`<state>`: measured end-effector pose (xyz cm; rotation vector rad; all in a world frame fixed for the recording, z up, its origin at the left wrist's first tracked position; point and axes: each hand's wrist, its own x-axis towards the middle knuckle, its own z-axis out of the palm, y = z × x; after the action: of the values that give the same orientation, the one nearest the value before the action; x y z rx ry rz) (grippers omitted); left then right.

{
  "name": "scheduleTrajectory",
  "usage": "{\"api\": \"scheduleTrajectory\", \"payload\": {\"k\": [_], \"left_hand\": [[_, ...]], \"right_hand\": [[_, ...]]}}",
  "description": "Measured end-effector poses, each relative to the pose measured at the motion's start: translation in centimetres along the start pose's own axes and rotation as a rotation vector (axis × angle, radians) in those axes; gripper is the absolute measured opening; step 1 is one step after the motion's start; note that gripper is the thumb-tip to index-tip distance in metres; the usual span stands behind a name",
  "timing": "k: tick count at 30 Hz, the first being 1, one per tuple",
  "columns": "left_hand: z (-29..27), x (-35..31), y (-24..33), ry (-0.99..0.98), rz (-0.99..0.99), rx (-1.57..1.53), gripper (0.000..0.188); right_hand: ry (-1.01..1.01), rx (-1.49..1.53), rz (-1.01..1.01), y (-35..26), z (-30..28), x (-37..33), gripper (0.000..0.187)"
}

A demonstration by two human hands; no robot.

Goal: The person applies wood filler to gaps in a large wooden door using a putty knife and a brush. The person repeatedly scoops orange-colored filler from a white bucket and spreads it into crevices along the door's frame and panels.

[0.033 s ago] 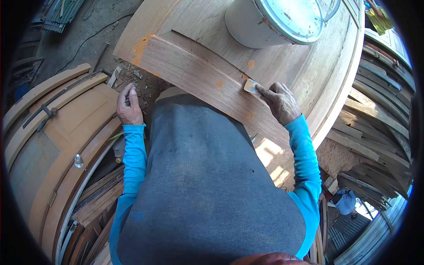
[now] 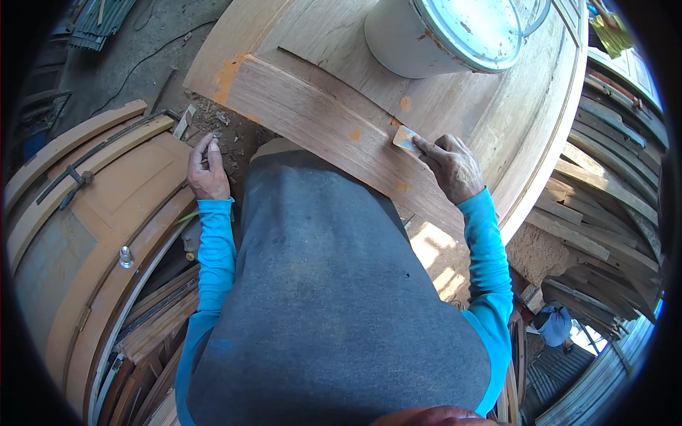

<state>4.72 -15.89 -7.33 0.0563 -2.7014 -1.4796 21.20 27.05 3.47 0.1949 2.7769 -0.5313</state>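
Note:
My right hand (image 2: 452,167) is closed around a small flat scraper (image 2: 406,138). The blade, smeared with orange and blue-grey, lies against a wooden door panel (image 2: 298,106) beside a groove in its frame. Orange filler patches (image 2: 354,134) dot the bare wood. Out to the left of my apron (image 2: 305,241), my left hand (image 2: 208,170) hangs off the panel with its fingers curled in against the thumb. Something small may be at those fingertips, too small to make out.
A white lidded bucket (image 2: 405,42) stands on the panel beyond my right hand. Finished doors (image 2: 106,206) with a door knob (image 2: 126,257) lean at left. Stacked planks (image 2: 604,177) fill the right side. A person (image 2: 553,324) is at lower right. A cable (image 2: 135,67) crosses the floor.
Hardly anything differs. The view has shifted very slightly; my right hand still has the scraper at the same groove.

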Motion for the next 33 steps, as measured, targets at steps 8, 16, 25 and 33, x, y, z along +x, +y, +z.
{"api": "scheduleTrajectory", "payload": {"k": [8,16,25,33], "left_hand": [[-0.8,4.2,-1.1,-0.007,0.047,-0.058,0.027],[-0.8,14.8,-0.4,-0.077,0.17,-0.124,0.028],[0.4,23.2,-0.7,-0.296,0.242,-0.097,0.028],[3.4,25.2,0.4,-0.511,0.308,-0.151,0.034]], "right_hand": [[0.135,0.25,0.318,-5.7,3.4,-1.8,0.046],[0.377,0.33,0.553,-10.6,7.7,1.1,0.043],[0.354,0.265,0.781,-14.6,7.3,3.4,0.04],[0.608,0.281,0.916,-15.8,10.2,5.8,0.041]]}}
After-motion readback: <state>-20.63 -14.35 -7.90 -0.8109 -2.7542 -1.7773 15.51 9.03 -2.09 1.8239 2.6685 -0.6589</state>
